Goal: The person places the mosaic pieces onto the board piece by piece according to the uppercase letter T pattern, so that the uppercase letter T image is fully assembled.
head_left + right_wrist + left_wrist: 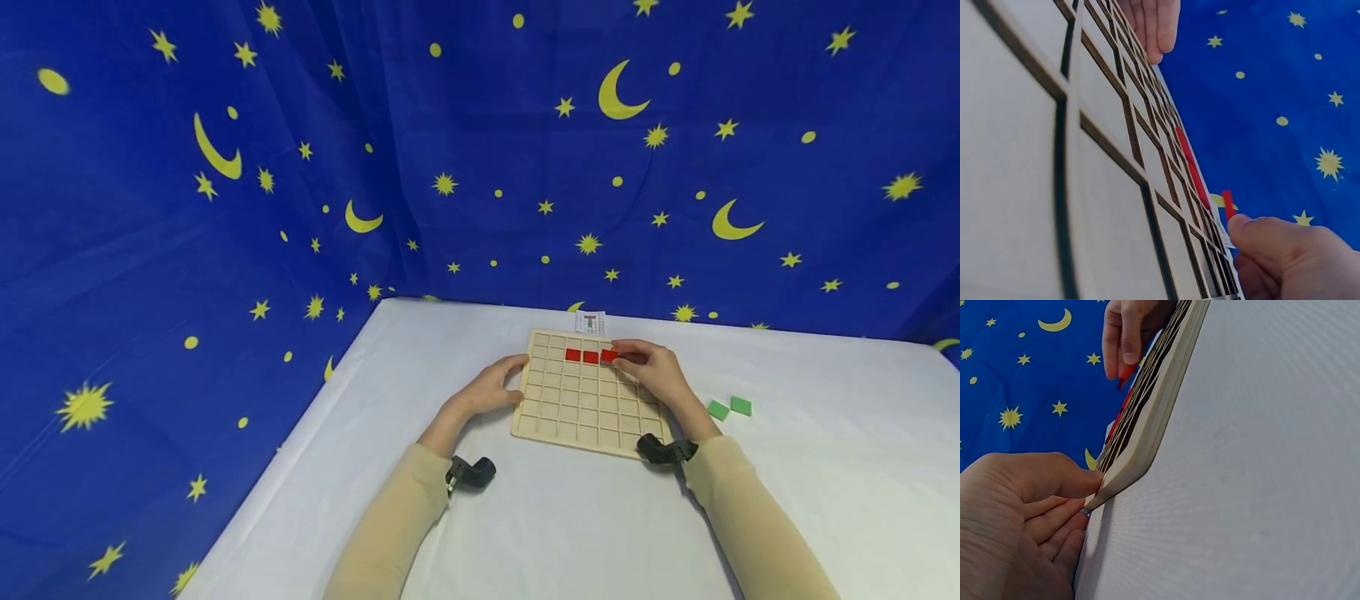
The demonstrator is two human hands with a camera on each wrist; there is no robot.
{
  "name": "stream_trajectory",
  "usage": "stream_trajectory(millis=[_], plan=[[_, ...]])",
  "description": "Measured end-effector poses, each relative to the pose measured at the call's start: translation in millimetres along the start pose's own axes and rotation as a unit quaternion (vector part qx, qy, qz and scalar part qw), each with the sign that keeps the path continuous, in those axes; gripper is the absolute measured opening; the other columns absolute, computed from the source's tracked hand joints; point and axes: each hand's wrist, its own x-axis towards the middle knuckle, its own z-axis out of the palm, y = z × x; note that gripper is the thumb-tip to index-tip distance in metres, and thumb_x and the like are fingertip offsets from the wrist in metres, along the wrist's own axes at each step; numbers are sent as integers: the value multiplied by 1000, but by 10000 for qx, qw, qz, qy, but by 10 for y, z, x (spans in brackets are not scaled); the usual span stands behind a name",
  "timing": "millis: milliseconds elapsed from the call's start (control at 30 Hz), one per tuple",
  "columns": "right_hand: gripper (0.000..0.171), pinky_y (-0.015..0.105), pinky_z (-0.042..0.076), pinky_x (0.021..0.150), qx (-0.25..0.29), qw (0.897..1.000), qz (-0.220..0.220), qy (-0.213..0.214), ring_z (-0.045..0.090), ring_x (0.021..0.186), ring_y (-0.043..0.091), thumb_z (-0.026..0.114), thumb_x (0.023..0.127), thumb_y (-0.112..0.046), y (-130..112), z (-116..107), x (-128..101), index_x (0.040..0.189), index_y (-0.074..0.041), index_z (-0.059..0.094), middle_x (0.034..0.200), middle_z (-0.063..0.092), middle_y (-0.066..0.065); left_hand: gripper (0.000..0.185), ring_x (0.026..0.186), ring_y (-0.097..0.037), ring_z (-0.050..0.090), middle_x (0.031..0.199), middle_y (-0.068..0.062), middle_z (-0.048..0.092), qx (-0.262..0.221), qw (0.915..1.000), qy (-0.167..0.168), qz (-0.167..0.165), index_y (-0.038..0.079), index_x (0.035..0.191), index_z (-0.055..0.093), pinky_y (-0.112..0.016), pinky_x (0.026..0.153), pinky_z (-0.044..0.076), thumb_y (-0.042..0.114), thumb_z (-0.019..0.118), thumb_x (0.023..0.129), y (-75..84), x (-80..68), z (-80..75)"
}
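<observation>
A pale wooden grid board lies flat on the white table. Two red tiles sit side by side in its second row from the back. My right hand pinches a third red tile next to them; in the right wrist view this tile stands tilted above its cell, held by my right hand. My left hand rests against the board's left edge. In the left wrist view, the left hand's thumb touches the board's edge, fingers relaxed.
Two green tiles lie on the table right of the board. A small printed card stands behind the board's far edge. A blue star-and-moon cloth hangs behind and to the left of the table.
</observation>
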Motion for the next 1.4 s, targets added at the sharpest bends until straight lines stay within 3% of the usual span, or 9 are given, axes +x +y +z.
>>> stream_trajectory(millis=[200,533,800,1400], plan=[[30,45,51,84,-590,9977,-322,-2,62,99,31,69,85,-8,-6,24,8,113,0,67,114,65,15,70,136,-26,30,145,-16,37,-60,10000,11,-15,-2,143,35,-32,112,22,0,64,79,7,9,-12],[31,48,49,88,-795,9963,-322,-6,60,103,35,69,85,-8,-45,42,8,115,1,66,115,64,18,70,136,-26,30,145,-16,37,-17,10000,11,-14,-2,143,35,-33,112,22,0,64,79,5,6,-19],[35,54,39,97,-1144,9926,-415,-50,53,112,41,68,85,-9,-59,40,13,118,0,65,118,62,19,70,136,-27,30,145,-17,37,-67,10000,17,7,-3,142,35,-33,112,22,-1,64,79,22,-3,-17],[30,53,48,84,-1612,9818,-995,159,58,99,39,67,84,-5,-34,31,0,113,3,67,105,65,24,70,136,-25,30,146,-15,37,-22,10000,-7,-83,-2,143,34,-32,112,22,1,64,80,27,-1,-8]])
